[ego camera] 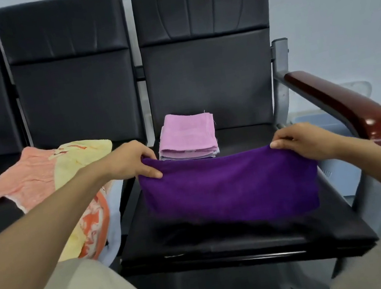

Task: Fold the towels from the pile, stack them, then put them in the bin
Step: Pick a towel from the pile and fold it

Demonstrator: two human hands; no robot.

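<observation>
1. My left hand (134, 160) and right hand (302, 140), set wide apart, each pinch a top corner of the deep purple terry towel (229, 188), which hangs over the black padded chair seat (226, 244).
2. An uneven pull could skew the fold, and a swing forward could knock the stack of folded pink and lilac towels (186, 135) just beyond.
3. The orange-and-yellow towel pile (46, 178) lies on the left seat, with a pale wall (337, 6) behind.

Stack (186, 136) behind towel (229, 188), pile (45, 173) to left

Towel (229, 188) in left hand (131, 160), right hand (307, 141)
</observation>
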